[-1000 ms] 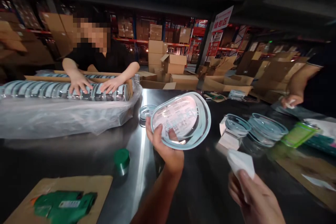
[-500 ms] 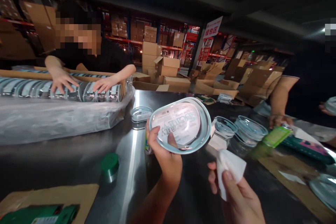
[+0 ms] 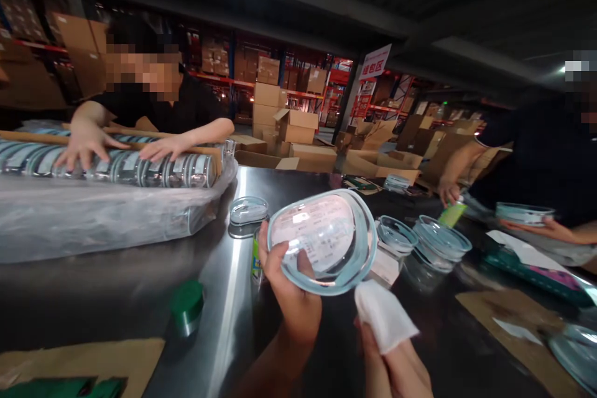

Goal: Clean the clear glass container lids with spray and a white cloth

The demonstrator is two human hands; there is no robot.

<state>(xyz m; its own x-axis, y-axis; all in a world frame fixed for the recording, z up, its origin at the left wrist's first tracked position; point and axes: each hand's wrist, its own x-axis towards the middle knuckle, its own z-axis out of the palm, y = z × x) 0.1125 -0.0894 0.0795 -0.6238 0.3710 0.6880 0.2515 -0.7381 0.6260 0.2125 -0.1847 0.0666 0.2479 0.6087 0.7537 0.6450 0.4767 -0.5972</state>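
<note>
1. The left hand [image 3: 296, 301] grasps a clear, rounded glass container with a pale printed label [image 3: 312, 233] from below, tilted and raised above the dark, shiny metal worktop [image 3: 140, 280].
2. The right hand [image 3: 398, 370] pinches a folded white cloth or tissue [image 3: 386, 317] just beside the container's lower rim – whether the two touch, I cannot tell.
3. Right of the container stand a small clear glass bowl [image 3: 396, 234] and a larger clear glass dish [image 3: 443, 242].
4. A low, clear glass container [image 3: 249, 211] sits to its left; a round green cap [image 3: 187, 306] stands nearer the wearer.
5. Across the worktop, a co-worker in black rests both hands on a row of glass containers [image 3: 128, 168].
</note>
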